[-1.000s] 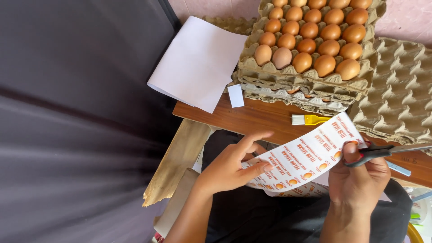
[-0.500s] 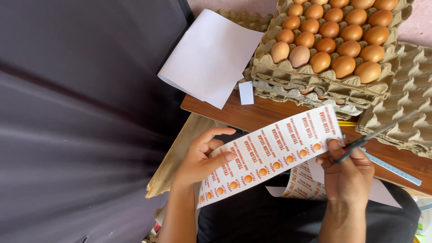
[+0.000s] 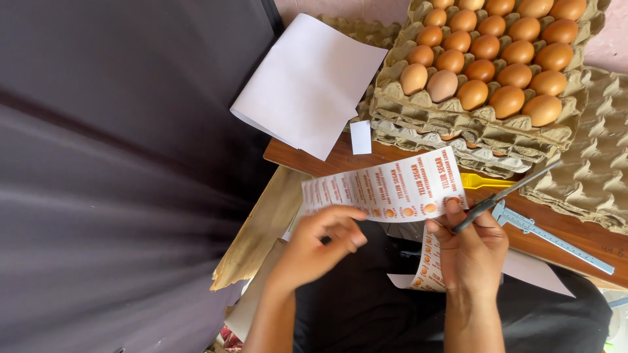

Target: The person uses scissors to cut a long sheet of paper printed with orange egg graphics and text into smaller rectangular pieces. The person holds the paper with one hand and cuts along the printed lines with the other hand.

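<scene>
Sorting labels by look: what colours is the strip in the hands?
White label strip with orange-red print and round orange marks; head view.

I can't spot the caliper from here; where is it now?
In the head view the caliper lies on the wooden table, right of the right hand, below the egg trays.

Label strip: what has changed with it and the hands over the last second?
The label strip has been separated from the larger sheet and raised, now held level between both hands. The left hand slid along to its lower edge; the right hand still pinches its right end while holding the scissors. The rest of the sheet hangs below. The egg tray and white paper stayed put.
</scene>
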